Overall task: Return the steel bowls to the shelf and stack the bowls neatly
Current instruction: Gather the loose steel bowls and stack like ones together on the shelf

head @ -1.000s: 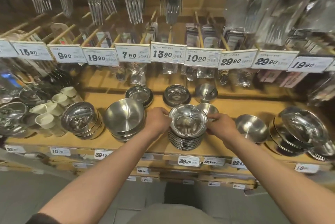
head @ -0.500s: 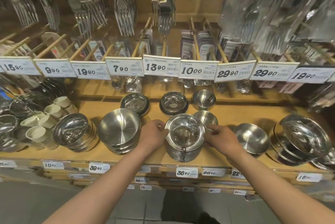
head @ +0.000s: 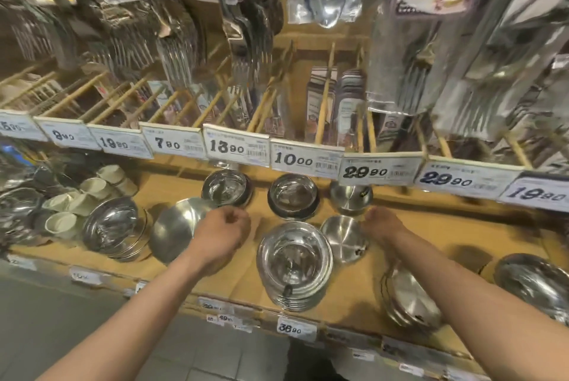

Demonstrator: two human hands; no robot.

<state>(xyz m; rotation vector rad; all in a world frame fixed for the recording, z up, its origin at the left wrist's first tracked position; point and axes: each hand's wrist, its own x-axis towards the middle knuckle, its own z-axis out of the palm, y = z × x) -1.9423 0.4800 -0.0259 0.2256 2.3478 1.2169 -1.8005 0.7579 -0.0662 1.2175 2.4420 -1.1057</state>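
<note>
Neither hand grips anything: left hand [head: 222, 234] loosely curled and empty at 9 o'clock of the tall stack of shiny round steel bowls [head: 295, 266] on the wooden shelf [head: 415, 245]; right hand [head: 383, 223] empty at 2 o'clock. Best to square the rims two-handed, then nest the loose small steel bowl [head: 345, 239].

This is a shop, the housewares aisle. A row of printed price tags [head: 237, 149] with barcodes hangs over a wooden shelf [head: 431, 245], and more tags sit along its front edge. Packaged forks [head: 172, 51] hang on pegs above (many identical ones), and steel bowls [head: 294, 266] stand in stacks for sale.
</note>
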